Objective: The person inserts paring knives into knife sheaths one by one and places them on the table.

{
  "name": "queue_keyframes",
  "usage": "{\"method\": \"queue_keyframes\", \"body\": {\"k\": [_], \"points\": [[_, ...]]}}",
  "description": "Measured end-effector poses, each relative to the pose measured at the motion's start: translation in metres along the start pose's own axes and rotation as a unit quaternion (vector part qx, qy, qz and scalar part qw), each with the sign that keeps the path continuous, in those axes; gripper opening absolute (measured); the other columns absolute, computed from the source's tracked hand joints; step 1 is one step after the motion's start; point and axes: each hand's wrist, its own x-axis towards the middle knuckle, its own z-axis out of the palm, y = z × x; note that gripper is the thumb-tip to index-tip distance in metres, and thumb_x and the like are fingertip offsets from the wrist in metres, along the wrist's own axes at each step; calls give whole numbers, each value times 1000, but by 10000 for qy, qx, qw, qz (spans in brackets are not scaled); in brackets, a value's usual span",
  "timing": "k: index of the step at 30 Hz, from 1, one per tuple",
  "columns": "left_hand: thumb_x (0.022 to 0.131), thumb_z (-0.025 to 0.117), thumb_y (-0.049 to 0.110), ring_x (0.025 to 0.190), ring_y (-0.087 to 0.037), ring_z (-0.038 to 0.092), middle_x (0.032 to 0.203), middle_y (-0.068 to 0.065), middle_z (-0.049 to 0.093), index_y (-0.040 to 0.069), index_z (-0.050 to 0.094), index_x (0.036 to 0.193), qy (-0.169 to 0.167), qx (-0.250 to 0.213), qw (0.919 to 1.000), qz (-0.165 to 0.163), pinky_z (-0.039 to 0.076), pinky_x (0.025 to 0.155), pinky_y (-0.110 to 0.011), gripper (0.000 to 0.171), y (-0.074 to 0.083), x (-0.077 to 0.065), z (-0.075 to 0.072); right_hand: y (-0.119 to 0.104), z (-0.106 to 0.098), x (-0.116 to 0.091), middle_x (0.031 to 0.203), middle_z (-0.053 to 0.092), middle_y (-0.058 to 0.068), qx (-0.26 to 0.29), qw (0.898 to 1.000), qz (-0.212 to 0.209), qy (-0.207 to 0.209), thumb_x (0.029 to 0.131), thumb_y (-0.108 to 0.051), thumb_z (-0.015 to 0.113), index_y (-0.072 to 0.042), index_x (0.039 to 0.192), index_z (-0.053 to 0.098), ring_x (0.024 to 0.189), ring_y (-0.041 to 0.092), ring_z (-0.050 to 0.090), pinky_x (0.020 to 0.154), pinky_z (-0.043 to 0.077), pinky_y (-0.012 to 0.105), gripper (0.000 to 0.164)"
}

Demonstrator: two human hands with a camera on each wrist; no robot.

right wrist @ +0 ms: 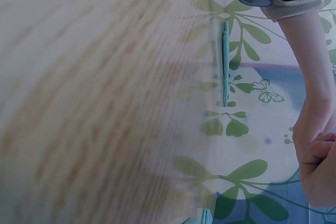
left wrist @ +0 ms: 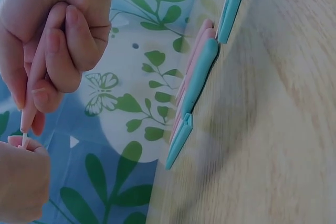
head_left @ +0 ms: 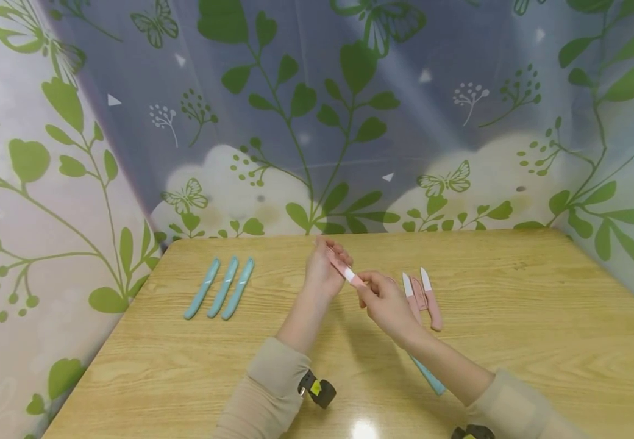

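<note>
My right hand [head_left: 388, 305] grips the pink handle of a small paring knife [head_left: 358, 281], thumb and fingers curled round it. In my left hand [head_left: 319, 271], palm turned up, lies a pink knife sheath [head_left: 336, 260] with the fingers bent over it. A short stretch of white blade shows between handle and sheath, and the rest is hidden. Both hands are raised above the table. From the left wrist view, the right hand [left wrist: 68, 45] is above and the left hand [left wrist: 23, 182] below, with a sliver of blade between them.
Three teal knives [head_left: 230, 288] lie side by side on the wooden table [head_left: 174, 378] at left. Two bare pink knives [head_left: 432, 308] and a pink sheath [head_left: 418, 294] lie right of my hands. A teal piece [head_left: 428, 375] shows under my right forearm. A patterned curtain [head_left: 306, 152] hangs behind.
</note>
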Motion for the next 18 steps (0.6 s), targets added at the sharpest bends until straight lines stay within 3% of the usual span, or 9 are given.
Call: {"method": "queue_keyframes", "body": {"k": [18], "points": [[103, 22, 32, 55, -6, 35, 67, 2, 37, 12, 36, 81, -55, 258, 9996, -139, 32, 53, -16, 33, -10, -6, 1, 1, -2, -2, 69, 50, 5, -53, 9999, -79, -105, 98, -12, 47, 7, 124, 49, 45, 5, 33, 40, 26, 17, 32]]}}
